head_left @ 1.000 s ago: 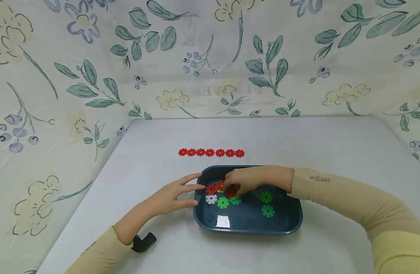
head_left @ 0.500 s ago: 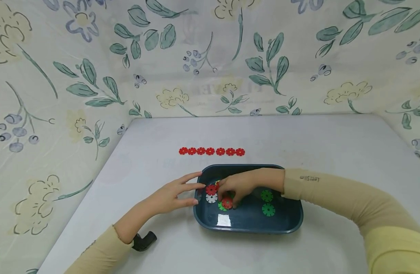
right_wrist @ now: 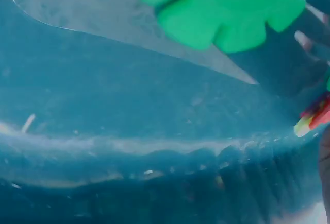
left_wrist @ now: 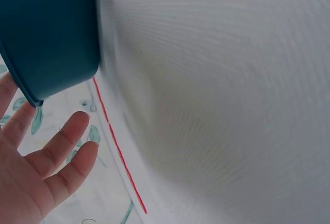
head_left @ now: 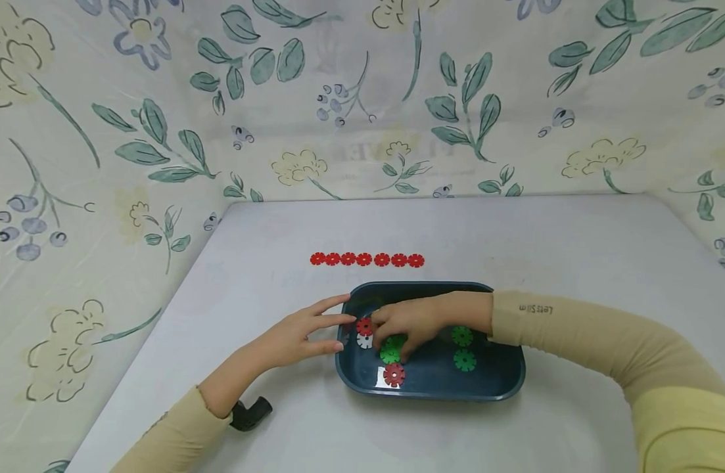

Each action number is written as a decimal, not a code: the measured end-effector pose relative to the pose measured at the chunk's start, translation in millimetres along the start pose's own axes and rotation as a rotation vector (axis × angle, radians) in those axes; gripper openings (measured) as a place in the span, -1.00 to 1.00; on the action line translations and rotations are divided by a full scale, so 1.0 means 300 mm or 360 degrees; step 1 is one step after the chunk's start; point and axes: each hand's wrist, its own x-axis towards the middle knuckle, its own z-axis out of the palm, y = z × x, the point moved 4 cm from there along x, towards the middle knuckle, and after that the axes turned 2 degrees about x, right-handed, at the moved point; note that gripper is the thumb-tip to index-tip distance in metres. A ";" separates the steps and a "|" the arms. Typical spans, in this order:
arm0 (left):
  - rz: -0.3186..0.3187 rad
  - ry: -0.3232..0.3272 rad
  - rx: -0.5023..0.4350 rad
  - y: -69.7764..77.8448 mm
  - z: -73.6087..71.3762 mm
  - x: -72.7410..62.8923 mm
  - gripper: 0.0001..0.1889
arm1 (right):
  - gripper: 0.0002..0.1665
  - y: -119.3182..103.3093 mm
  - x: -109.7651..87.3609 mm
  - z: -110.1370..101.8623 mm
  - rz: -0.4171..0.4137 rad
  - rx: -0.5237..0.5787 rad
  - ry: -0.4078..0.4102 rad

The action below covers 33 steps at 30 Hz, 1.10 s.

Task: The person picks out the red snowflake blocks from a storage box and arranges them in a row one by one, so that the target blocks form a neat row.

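Observation:
My left hand point(head_left: 288, 338) lies with fingers spread at the left end of a dark blue tray point(head_left: 433, 397), fingertips at its rim. In the left wrist view the fingers point(left_wrist: 67, 136) are apart beside the tray's wall. My right hand point(head_left: 412, 322) reaches down into the tray over green notched discs point(head_left: 390, 352), partly hiding them; no disc shows pinched. Left of it are a red disc point(head_left: 364, 326) and a white disc point(head_left: 365, 341). Another red disc point(head_left: 394, 375) lies nearer the front wall. In the right wrist view a green disc point(right_wrist: 232, 7) looms close.
Behind the tray, several red discs point(head_left: 364, 259) form a row on the white table point(head_left: 267, 236). Two more green discs point(head_left: 464, 360) lie in the tray's right half. A black curved object point(head_left: 252, 414) is by the left wrist. Flower-patterned cloth point(head_left: 338, 131) hangs around the table.
My right hand brought a red disc toward the tray's front and let it go there. The hand now hovers over the green discs. My left hand has kept its place.

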 end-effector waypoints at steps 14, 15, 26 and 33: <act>0.0014 0.0003 -0.0004 -0.001 0.000 0.003 -0.49 | -0.50 -0.048 0.011 0.053 -0.0317 -0.0213 -0.0122; 0.0012 0.0004 -0.0005 -0.001 0.001 0.004 -0.49 | -0.51 -0.047 0.012 0.054 -0.0303 -0.0209 -0.0133; 0.0005 0.0008 -0.0001 -0.003 0.002 0.000 -0.48 | -0.58 -0.055 0.007 0.052 -0.0274 -0.0173 -0.0194; 0.0009 0.0014 0.0002 -0.003 0.004 0.001 -0.49 | -0.59 -0.046 -0.001 0.042 -0.0128 0.0114 -0.0224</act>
